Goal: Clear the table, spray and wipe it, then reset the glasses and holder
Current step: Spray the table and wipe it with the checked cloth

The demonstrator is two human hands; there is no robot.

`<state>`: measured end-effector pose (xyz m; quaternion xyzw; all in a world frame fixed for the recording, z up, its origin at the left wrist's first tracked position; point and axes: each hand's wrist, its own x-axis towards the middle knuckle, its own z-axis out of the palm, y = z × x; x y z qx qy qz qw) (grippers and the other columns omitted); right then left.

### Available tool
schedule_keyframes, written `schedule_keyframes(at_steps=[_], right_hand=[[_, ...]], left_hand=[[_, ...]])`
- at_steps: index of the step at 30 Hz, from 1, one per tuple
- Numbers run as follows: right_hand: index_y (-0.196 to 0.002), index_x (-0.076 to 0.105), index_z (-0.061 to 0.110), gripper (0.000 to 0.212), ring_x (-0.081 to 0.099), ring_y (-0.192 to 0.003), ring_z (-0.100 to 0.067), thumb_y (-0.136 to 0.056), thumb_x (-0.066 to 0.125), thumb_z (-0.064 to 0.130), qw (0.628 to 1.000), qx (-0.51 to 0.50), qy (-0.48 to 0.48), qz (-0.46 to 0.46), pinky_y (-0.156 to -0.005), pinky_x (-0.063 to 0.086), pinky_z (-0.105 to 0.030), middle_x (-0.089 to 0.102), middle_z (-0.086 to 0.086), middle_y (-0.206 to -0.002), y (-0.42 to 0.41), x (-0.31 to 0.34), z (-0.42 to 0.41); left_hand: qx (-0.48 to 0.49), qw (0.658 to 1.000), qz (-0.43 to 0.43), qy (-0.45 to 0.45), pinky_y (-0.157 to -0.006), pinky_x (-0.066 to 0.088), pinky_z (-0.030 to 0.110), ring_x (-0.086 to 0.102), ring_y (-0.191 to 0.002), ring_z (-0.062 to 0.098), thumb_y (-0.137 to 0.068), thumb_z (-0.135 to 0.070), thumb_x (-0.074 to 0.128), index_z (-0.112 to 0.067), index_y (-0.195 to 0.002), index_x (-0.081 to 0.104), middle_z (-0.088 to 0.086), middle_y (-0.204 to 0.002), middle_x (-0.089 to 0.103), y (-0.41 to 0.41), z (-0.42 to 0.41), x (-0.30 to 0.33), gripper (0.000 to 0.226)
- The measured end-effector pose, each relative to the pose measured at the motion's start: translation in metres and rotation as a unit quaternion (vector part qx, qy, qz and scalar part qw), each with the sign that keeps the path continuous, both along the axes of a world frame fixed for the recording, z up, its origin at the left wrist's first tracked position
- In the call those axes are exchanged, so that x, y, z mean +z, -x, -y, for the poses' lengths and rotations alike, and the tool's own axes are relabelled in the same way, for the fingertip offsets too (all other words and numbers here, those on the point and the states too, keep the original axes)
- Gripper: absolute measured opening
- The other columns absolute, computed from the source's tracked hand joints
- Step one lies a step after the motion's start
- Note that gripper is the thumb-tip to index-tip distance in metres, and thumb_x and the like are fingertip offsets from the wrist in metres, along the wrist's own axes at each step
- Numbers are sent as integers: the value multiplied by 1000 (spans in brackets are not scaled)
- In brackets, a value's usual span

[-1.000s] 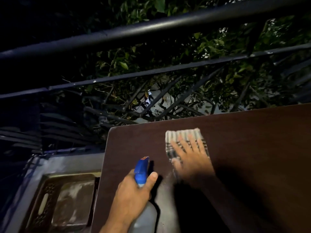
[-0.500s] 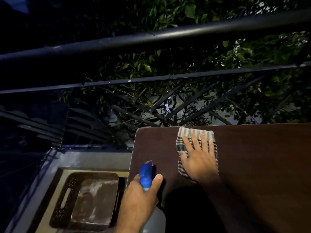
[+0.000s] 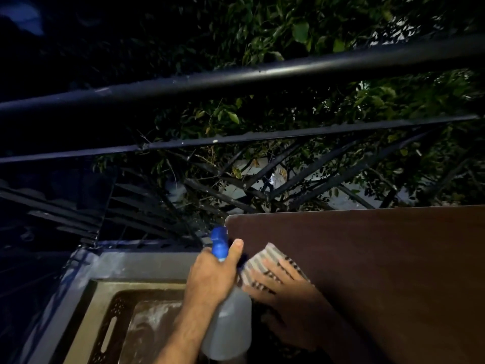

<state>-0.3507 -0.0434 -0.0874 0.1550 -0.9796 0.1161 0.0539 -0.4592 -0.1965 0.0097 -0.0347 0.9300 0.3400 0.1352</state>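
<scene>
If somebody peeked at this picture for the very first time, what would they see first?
Probably the bright blue top of the spray bottle, held in the left hand at the table's near-left corner. Right beside it, the right hand presses a striped cloth flat on the brown tabletop. Behind them, a dark railing crosses in front of leafy branches.

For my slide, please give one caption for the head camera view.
Left hand holds blue-capped spray bottle; right hand presses striped cloth on brown table.

Spray bottle [image 3: 227, 321]: translucent, blue nozzle, upright at the table's [image 3: 380, 258] left edge.
Striped cloth [image 3: 265, 261]: flat near the table's far-left corner.
</scene>
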Motion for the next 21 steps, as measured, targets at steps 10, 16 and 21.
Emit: schedule_keyframes(at_steps=[10,16,21], right_hand=[[-149,46,38,65,26,-151,-41,-86,57,48,993,-98,49,-36,-121,22,-52,38,5,-161,-14,-11,5],[-156,35,36,64,5,-157,-32,-94,40,51,977,-198,29,68,-125,5,-54,24,1,-167,62,9,22],[-161,17,36,67,-6,-157,-29,-98,32,54,970,-216,15,107,-124,-10,-52,9,1,-170,122,13,32]], left_hand=[[-17,998,57,37,-68,45,31,66,-76,24,-81,-75,49,-11,-76,67,6,-75,71,12,3,-5,67],[15,999,41,9,-53,37,27,59,-62,15,-80,-70,56,-13,-70,64,-2,-61,62,5,20,-5,58],[22,999,50,3,-49,36,25,60,-64,22,-76,-69,56,-11,-68,63,-3,-57,60,-13,32,-6,59]])
